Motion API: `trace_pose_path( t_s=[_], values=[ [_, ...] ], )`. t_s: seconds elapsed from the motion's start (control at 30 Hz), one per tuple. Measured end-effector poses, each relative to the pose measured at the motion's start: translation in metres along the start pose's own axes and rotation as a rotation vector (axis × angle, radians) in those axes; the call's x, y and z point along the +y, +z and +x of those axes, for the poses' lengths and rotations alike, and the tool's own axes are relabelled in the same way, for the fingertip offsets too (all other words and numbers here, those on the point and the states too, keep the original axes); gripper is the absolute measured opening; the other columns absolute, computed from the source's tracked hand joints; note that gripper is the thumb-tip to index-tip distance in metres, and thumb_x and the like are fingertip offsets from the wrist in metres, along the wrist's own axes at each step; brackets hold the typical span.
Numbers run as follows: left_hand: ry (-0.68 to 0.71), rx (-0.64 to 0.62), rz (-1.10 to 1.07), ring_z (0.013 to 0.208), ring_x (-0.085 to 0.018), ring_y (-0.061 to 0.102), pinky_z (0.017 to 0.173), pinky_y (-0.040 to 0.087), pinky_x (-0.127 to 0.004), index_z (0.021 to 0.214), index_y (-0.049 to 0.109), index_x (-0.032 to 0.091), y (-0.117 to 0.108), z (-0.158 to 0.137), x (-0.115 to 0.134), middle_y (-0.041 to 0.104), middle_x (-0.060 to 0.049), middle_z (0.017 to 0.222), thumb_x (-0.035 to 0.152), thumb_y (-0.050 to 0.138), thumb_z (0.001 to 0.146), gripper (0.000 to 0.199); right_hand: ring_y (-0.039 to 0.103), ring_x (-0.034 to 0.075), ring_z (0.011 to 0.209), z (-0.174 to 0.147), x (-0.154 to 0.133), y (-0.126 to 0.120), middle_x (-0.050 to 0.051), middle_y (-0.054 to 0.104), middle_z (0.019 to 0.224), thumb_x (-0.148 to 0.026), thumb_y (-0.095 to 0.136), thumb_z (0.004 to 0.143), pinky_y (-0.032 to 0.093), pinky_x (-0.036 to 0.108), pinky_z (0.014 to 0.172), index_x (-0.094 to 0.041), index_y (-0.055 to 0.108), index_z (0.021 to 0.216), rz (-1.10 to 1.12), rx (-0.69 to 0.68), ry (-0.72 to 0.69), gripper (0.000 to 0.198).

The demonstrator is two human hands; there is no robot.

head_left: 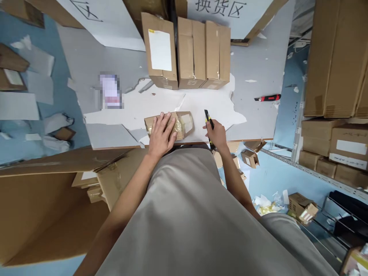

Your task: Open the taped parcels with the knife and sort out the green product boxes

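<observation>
A small cardboard box (180, 119) with shiny clear tape and a pale label lies near the front edge of the table. My left hand (163, 133) rests on top of it, fingers stretched out and spread. Right of the box, my right hand (216, 134) is wrapped round a black and yellow utility knife (206, 115). The knife's front end points away from me and stays apart from the box.
Three cardboard boxes (191, 53) stand at the back of the table (258, 126). A red and black utility knife (268, 98) lies at the right, a blurred-out object (110, 91) at the left. A large open carton (57, 214) sits lower left; shelved boxes (330, 142) rise at right.
</observation>
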State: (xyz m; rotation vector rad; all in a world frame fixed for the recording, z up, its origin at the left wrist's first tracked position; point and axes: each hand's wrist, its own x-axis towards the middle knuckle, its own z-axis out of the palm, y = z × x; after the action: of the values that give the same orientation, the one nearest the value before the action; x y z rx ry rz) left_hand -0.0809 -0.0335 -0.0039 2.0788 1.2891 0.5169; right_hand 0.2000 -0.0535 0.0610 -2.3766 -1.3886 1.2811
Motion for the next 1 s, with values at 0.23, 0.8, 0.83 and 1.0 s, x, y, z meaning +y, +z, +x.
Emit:
trace_pose_path(
  t_s=[0.23,0.8,0.83,1.0],
  values=[
    [-0.113,0.041,0.05,0.18,-0.04,0.031,0.143,0.027,-0.071,0.176,0.055,0.03,-0.023,-0.03,-0.01,0.046,-0.017,0.187,0.056,0.041,0.117,0.065,0.068,0.014,0.089,0.094,0.016,0.078,0.001,0.076,0.097,-0.029,0.044,0.12,0.051,0.021,0.083,-0.025,0.054,0.098,0.167,-0.07,-0.022,0.025],
    [-0.428,0.121,-0.326,0.116,-0.026,0.073,0.103,0.069,-0.042,0.145,0.076,0.021,0.023,-0.018,-0.026,0.068,-0.012,0.129,0.06,0.065,0.108,0.055,0.073,0.031,0.096,0.012,0.004,0.018,0.015,0.081,0.109,-0.04,0.036,0.122,0.047,0.033,0.086,-0.021,0.069,0.12,-0.248,0.166,0.021,0.038],
    [-0.436,0.114,-0.336,0.111,-0.025,0.074,0.102,0.07,-0.042,0.145,0.076,0.021,0.027,-0.016,-0.029,0.068,-0.012,0.127,0.059,0.067,0.107,0.054,0.074,0.032,0.098,0.012,0.004,0.015,0.016,0.082,0.111,-0.039,0.036,0.122,0.048,0.034,0.086,-0.02,0.07,0.124,-0.267,0.161,0.015,0.04],
    [-0.426,0.153,-0.361,0.105,-0.022,0.075,0.099,0.071,-0.042,0.154,0.067,0.024,0.026,-0.014,-0.033,0.07,-0.011,0.136,0.049,0.076,0.103,0.057,0.078,0.034,0.112,-0.005,-0.011,-0.001,0.02,0.084,0.13,-0.039,0.032,0.124,0.052,0.035,0.093,-0.017,0.065,0.158,-0.405,0.183,-0.089,0.052]
  ],
)
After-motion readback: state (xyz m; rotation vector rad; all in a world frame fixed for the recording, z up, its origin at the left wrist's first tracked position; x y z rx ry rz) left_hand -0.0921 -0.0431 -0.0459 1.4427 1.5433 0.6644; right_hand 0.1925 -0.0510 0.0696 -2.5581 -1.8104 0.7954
